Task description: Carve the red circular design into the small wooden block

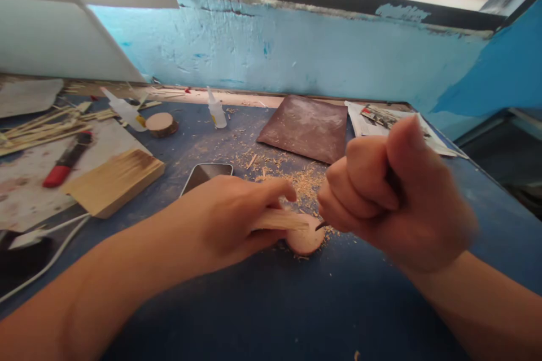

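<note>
My left hand [231, 211] is closed around a pale strip of wood [282, 220]. The strip's free end lies over a round wood slice [305, 242] on the blue table. In a fist with the thumb up, my right hand [393, 197] grips a tool whose thin dark tip [320, 225] pokes out below the little finger, over the slice's right side. The tool's handle is hidden inside the fist. Curled wood shavings [302, 180] are scattered around and behind the slice.
Behind my left hand lies a phone [207, 174]. Further left are a wood block [116, 180], a red and black cutter knife [68, 161], thin sticks [51, 124], a thick wood slice [161, 124] and a glue bottle [217, 111]. Brown sandpaper [307, 127] lies at the back.
</note>
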